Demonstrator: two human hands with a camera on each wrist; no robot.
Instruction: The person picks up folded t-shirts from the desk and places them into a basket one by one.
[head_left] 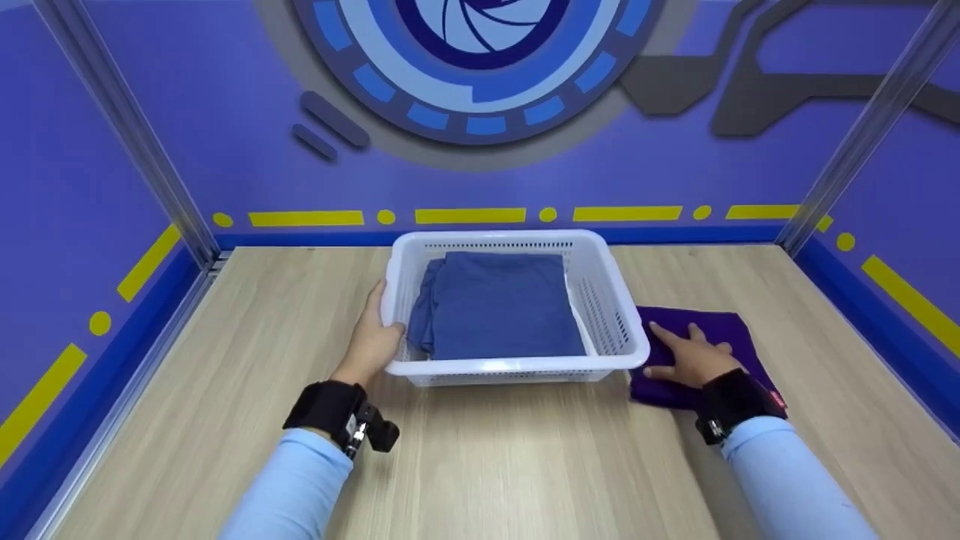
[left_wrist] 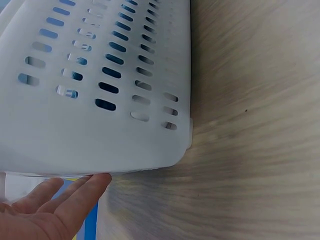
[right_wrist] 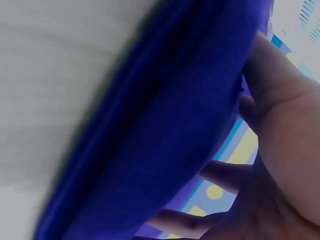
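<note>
Head view: left hand (head_left: 371, 341) grips basket (head_left: 517, 366) at nine o'clock; right hand (head_left: 697, 358), spread over three-o'clock purple cloth (head_left: 718, 327), seemingly begins picking-up, needing curled fingers.

Wood-grain table (head_left: 510, 465), blue back wall (head_left: 675, 165), yellow dashes (head_left: 470, 216), metal corner posts (head_left: 127, 127)
</note>
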